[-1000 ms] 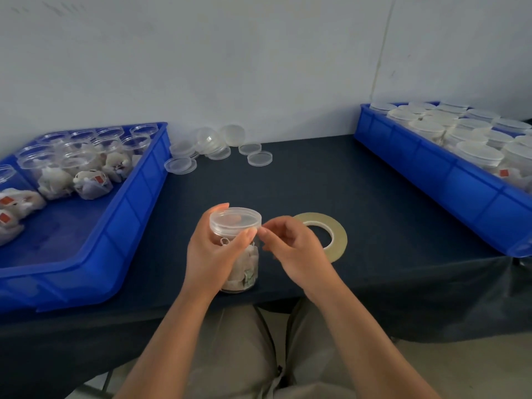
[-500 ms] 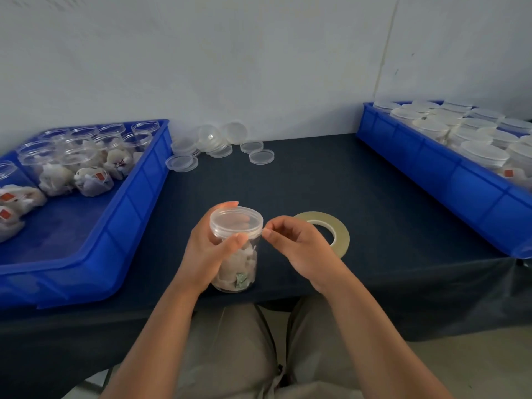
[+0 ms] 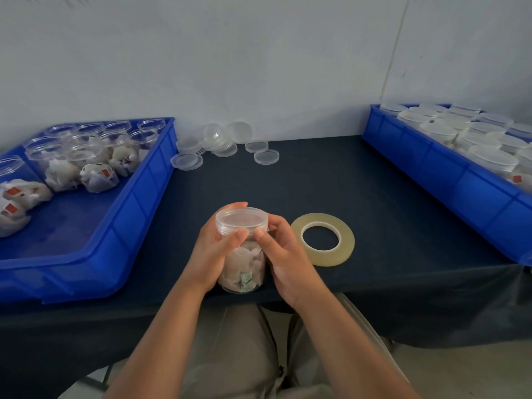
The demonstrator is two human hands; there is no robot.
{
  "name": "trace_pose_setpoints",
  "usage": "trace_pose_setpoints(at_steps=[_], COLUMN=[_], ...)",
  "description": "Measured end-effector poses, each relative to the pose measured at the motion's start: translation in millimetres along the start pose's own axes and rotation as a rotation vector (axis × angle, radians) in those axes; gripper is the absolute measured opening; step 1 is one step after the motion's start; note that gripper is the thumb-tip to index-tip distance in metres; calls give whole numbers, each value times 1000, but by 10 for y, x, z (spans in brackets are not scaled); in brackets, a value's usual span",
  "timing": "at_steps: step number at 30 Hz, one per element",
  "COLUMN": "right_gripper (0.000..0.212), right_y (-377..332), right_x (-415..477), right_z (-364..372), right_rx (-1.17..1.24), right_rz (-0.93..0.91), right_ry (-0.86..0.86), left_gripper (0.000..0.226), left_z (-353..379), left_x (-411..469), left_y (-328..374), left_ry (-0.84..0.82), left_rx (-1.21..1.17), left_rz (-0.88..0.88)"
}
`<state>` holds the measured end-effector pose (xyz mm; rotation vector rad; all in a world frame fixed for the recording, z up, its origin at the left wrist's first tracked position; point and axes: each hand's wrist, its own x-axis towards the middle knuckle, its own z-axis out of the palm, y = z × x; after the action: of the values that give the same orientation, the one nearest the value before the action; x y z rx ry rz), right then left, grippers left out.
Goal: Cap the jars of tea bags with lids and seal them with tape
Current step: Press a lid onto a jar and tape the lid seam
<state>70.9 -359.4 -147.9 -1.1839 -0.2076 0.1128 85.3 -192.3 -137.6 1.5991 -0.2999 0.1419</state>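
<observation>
Hands meet around a capped tea-bag jar standing at the table's near edge: the left hand wraps its side, thumb on the lid; the right hand curls against the lid's rim. Tape roll lies just right.

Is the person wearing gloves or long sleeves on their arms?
No gloves. The left hand and right hand are bare, and no sleeves show anywhere up to the picture's bottom edge. I see no watch, ring or bracelet either.
</observation>
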Motion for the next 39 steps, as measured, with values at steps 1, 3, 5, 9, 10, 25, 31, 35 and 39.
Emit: trace_pose_setpoints(at_steps=[1,3,5,9,10,25,31,35,39], right_gripper=[58,60,59,59,60,38,59,87,98], right_y=[9,20,31,42,38,21,-152,-378,-734], right_x=[5,6,3,-1,-2,20,-66,-91,-50], right_z=[6,8,5,-2,-6,-22,21,-2,-32], right_rx=[37,111,156,202,206,255,-218,-640,-1128], right_rz=[5,14,30,66,72,123,-27,-121,-36], right_ry=[-2,-13,-31,-55,-54,-7,52,-18,-106], left_gripper=[69,73,82,91,91,85,85,86,106], left_z=[2,9,22,24,22,0,56,83,249], left_x=[0,-2,-11,-17,-20,-40,-108,-144,-165], left_y=[3,3,10,13,17,14,-1,4,-83], left_ry=[-2,-9,-12,-17,-17,-24,-13,-36,-83], left_rx=[1,-3,-14,-43,-47,14,119,209,312], left_rz=[-1,-1,-7,-14,-15,-4,53,111,156])
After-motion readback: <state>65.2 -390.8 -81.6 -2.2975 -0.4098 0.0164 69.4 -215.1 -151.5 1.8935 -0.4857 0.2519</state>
